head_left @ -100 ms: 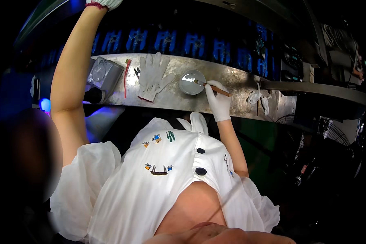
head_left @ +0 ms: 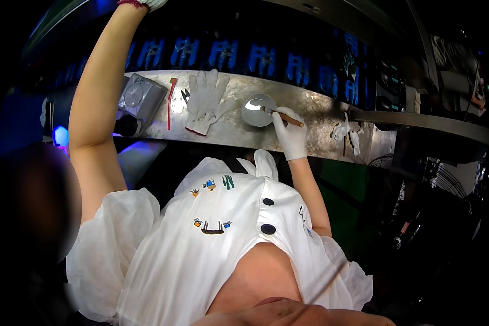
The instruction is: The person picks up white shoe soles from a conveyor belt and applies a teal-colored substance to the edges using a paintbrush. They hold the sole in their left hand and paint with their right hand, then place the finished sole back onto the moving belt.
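Observation:
My right hand [head_left: 291,136], in a white glove, is closed around the wooden handle of a paintbrush [head_left: 289,118]. The brush's head dips over a round, pale bowl [head_left: 258,120] of whitish liquid on the metal bench. My left arm stretches far forward, and only the cuff end of my gloved left hand [head_left: 155,3] shows at the top edge. The fingers of that hand lie outside the picture. Left of the bowl a spare white glove [head_left: 205,103] lies flat, beside a red toothbrush [head_left: 170,106] and dark-tipped snips [head_left: 185,96].
A grey box-shaped device [head_left: 142,98] stands at the left end of the metal bench [head_left: 228,130]. Crumpled white scraps [head_left: 342,132] lie to the right. Beyond the bench runs a row of blue-lit fixtures [head_left: 223,55]. A curved metal rail [head_left: 418,118] juts out at the right.
My left hand has slid a little farther up, out of the picture. My right hand and the paintbrush have shifted slightly left, toward the bowl.

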A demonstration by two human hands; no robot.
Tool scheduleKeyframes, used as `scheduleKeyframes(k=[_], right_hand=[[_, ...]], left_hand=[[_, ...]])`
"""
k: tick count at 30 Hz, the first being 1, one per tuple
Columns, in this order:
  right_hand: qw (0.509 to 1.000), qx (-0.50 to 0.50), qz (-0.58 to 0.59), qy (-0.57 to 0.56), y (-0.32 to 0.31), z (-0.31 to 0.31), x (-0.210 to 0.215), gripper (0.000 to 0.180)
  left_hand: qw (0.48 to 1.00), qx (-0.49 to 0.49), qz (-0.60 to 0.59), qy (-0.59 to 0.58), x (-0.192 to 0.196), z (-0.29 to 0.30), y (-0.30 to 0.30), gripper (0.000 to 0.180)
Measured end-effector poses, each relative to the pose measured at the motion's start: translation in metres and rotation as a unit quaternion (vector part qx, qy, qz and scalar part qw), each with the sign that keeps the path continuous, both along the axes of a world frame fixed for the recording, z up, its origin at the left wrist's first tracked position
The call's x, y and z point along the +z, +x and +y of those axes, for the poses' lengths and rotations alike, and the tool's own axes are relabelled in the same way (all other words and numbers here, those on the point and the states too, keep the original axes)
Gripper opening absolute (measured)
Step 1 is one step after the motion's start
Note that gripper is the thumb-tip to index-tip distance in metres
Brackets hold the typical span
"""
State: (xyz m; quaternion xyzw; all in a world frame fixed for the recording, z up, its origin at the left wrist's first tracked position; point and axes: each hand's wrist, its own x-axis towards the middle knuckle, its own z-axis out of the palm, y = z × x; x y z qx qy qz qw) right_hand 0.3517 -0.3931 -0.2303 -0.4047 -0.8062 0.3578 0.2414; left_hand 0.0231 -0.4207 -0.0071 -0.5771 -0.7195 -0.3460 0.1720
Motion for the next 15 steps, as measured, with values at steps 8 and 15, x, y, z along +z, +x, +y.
scheduleKeyframes(k=[8, 15], right_hand=[[0.994, -0.015, 0.056, 0.089, -0.004, -0.007, 0.026, 0.010], [0.991, 0.011, 0.042, 0.128, 0.003, -0.007, 0.027, 0.010]], left_hand=[[0.795, -0.260, -0.458, 0.302, -0.003, -0.013, -0.007, 0.037], [0.982, 0.093, -0.103, -0.129, 0.051, -0.004, 0.037, 0.029]])
